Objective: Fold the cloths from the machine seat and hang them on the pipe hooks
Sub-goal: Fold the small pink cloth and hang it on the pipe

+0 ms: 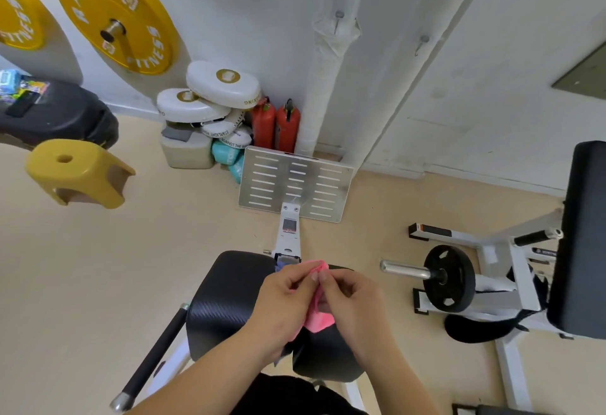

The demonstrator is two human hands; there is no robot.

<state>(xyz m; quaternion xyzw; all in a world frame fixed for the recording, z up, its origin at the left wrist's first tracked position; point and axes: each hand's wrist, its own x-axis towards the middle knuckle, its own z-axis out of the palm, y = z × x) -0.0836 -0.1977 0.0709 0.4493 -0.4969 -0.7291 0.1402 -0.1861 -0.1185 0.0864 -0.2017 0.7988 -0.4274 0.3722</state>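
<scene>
Pink cloth (319, 320), top edge pinched by left hand (284, 298) and right hand (352, 299) fingers (329, 284), above seat (216, 299), floor (124, 267) open left

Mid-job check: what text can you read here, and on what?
"RADE", "FITNESS": large round yellow weight plate on the wall.
"FITNESS": second yellow plate, left edge.
"OXING": topmost white oval boxing pad.
"STARLIGHT": lower white pad.
Sticker on white metal machine post: too small.

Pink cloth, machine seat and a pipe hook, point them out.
pink cloth (319, 321), head view, lower fold.
machine seat (223, 296), head view, left pad.
pipe hook (338, 16), head view, round base.
</scene>
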